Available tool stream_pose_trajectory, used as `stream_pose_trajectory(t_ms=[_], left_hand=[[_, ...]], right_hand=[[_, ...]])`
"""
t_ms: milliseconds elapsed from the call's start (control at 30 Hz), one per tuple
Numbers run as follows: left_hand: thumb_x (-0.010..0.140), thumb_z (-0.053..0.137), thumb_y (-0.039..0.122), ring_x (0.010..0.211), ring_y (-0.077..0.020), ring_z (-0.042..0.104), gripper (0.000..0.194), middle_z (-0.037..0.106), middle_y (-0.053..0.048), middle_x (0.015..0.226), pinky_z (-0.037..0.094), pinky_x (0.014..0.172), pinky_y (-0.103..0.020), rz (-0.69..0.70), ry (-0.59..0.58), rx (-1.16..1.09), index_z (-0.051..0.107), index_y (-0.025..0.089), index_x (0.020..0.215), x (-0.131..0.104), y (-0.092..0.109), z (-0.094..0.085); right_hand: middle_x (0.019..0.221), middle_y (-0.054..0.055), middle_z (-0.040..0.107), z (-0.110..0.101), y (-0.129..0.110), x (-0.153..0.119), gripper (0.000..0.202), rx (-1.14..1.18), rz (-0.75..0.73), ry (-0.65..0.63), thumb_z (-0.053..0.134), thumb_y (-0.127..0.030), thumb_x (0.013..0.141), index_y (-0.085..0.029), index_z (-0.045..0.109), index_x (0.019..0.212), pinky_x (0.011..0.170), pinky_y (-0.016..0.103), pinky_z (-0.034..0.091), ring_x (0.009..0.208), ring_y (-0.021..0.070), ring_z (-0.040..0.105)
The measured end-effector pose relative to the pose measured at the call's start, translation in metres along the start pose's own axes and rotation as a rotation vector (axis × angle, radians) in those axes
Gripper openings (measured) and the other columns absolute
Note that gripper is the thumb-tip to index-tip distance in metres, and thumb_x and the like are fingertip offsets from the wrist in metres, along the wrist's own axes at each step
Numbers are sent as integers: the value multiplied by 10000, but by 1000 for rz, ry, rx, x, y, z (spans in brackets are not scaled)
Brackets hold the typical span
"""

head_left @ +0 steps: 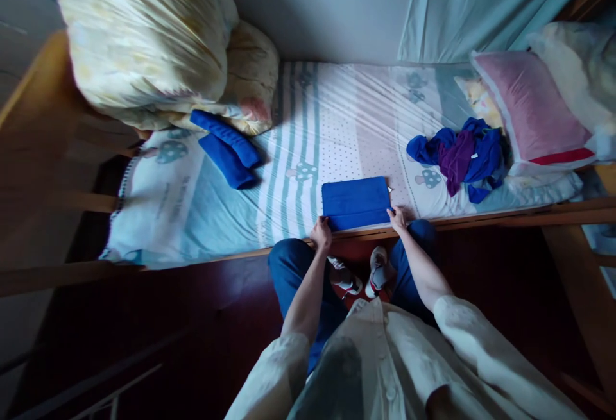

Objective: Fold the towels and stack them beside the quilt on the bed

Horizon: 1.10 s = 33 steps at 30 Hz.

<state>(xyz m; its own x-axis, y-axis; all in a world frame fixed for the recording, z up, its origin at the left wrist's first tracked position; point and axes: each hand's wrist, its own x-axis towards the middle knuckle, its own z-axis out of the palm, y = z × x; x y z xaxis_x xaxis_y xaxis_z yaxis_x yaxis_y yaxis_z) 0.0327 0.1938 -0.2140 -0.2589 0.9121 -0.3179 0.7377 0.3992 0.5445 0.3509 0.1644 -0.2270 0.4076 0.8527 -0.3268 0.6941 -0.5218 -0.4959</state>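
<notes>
A blue towel (356, 197), folded into a flat rectangle, lies at the near edge of the bed, with a small white tag at its right side. My left hand (321, 233) is closed on its near left corner. At the near right corner, the fingers of my right hand (397, 218) pinch the cloth. A strip along the near side shows a crease or fold line. Off to the left lie two rolled blue towels (228, 149), side by side. On the right is a loose heap of blue cloths (484, 151) with a purple cloth (457, 160) among them.
The bed (337, 118) has a patterned sheet and a wooden edge rail (505, 218). A large bundled quilt (149, 29) sits at the left end. A pink pillow (543, 102) stands at the right, near a pale curtain (457, 9). My knees are against the bedside.
</notes>
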Motion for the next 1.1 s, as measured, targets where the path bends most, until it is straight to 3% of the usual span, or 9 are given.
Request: stream_pose_trajectory(t_ms=[300,433,533,633,733,867,967,1100], left_hand=[[1040,477,312,955,-287,700,306,749,-167,1046,512,833,-372,2,32,54,706,128,1129,-3,8,-7],[1004,531,287,981,-266,703,244,757,-143,1047,518,875,-348,53,34,33,707,143,1089,-3,10,-17],[974,544,237,1000,-252,703,231,753,-133,1104,523,928,-352,96,46,16,692,152,1130,-4,7,-27],[972,518,217,1125,-261,680,288,730,-145,1215,513,1023,-387,310,40,24,676,160,1205,-9,-1,-34],[980,511,247,1290,-274,617,342,687,-160,1341,482,1119,-428,626,-17,72,660,165,1277,-16,-9,-33],[932,554,223,1429,-296,522,491,632,-170,1446,423,1201,-471,760,-102,188,583,150,1417,-22,-15,-19],[893,523,140,1477,-315,468,602,592,-201,1487,369,1238,-495,751,-137,282,506,100,1493,-21,-16,-9],[889,418,39,1498,-324,435,618,537,-256,1521,327,1253,-511,734,-174,388,470,27,1505,-12,-15,0]], right_hand=[[1064,125,784,-7,-8,1,310,-12,37,-10,623,-373,973,-155,752,1152,916,307,512,985,241,718],[955,105,787,-15,-16,3,238,-7,25,0,651,-339,936,-140,763,1004,838,285,512,886,226,716],[948,96,782,-23,-20,-4,216,2,7,29,635,-298,934,-138,740,1034,831,286,523,880,218,715],[1099,134,761,-29,-23,-19,255,-25,-137,149,569,-232,959,-145,698,1161,947,333,517,1044,239,690],[1240,155,723,-31,-27,-40,318,-112,-408,224,497,-187,980,-164,689,1232,1045,385,480,1181,255,641],[1409,159,662,-30,-30,-60,419,-257,-634,92,527,-206,963,-158,654,1360,1140,438,422,1343,274,564],[1519,181,576,-28,-27,-62,530,-371,-649,-7,545,-183,929,-122,587,1454,1166,471,402,1445,286,488],[1542,208,543,-24,-28,-53,593,-494,-623,-67,502,-70,896,-85,546,1488,1171,470,402,1460,282,489]])
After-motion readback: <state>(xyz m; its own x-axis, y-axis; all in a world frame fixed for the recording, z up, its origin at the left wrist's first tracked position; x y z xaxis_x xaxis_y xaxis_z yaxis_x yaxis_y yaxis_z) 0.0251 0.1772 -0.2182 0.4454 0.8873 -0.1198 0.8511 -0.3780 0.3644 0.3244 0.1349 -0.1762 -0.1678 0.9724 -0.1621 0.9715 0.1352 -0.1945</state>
